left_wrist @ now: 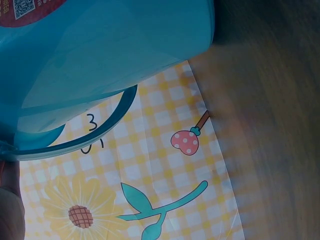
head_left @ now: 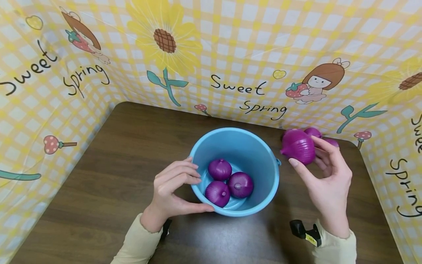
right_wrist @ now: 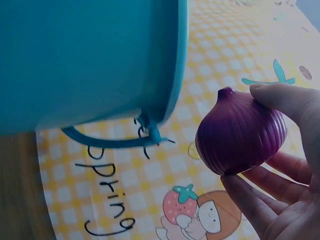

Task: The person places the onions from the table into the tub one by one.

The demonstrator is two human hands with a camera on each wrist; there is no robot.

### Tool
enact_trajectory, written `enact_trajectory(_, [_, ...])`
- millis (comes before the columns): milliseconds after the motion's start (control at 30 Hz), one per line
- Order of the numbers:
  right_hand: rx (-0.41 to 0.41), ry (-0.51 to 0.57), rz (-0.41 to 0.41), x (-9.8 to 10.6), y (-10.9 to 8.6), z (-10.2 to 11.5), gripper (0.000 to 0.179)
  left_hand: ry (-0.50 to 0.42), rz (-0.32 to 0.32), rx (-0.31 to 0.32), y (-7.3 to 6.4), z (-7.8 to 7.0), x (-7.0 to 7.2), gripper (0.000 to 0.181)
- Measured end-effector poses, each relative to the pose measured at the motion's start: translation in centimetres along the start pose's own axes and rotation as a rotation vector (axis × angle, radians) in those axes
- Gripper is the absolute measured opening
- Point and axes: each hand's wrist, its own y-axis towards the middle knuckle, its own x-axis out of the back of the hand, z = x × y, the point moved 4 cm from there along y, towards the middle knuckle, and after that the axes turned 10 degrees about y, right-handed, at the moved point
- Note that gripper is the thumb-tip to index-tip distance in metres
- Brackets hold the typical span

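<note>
Pinching a fat, round, shiny purple onion, the right hand is pressing its thumb on one side and its fingers on the other. This onion is hanging above the dark brown wooden counter, just to the right of a round, blue plastic bucket and apart from it. Thin lines are running down its skin, and a short, stubby tip is poking out of one end. Its skin is shining bright pinkish purple in the head view, but it is looking much darker in the right wrist view.

On the other side, the left hand is gripping the bucket's rim, with its fingers bending over the edge and its thumb lying along the front. Three round purple onions are resting close together on the bottom, inside the bucket.

Two more purple onions are hiding behind the held one and the right hand, so only bits of them are showing. In the left wrist view, the left hand is showing just as a dark piece at the edge. A red sticker on the bucket is getting cut off at the top corner, and a curved blue handle is hanging below.
</note>
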Motion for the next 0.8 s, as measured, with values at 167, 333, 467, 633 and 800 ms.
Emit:
enact_trajectory(167, [-0.027, -0.008, 0.018, -0.7, -0.3, 0.2, 0.071, -0.002, 0.004, 0.001, 0.0, 0.0, 0.0, 0.060])
enact_trajectory(333, [-0.046, 0.005, 0.044, -1.5, -0.4, 0.7, 0.069, -0.006, -0.001, 0.001, 0.0, 0.1, 0.0, 0.061])
enact_trajectory(467, [-0.049, 0.030, 0.076, -2.1, -0.5, 1.1, 0.068, -0.005, -0.008, -0.002, 0.0, 0.0, 0.0, 0.060])
enact_trajectory(633, [-0.050, 0.047, 0.101, -2.7, -0.5, 1.4, 0.068, -0.002, -0.016, -0.005, 0.0, 0.0, 0.0, 0.059])
enact_trajectory(800, [-0.015, 0.066, 0.129, -3.4, -0.4, 1.1, 0.072, -0.002, -0.016, -0.004, 0.0, 0.0, -0.1, 0.059])
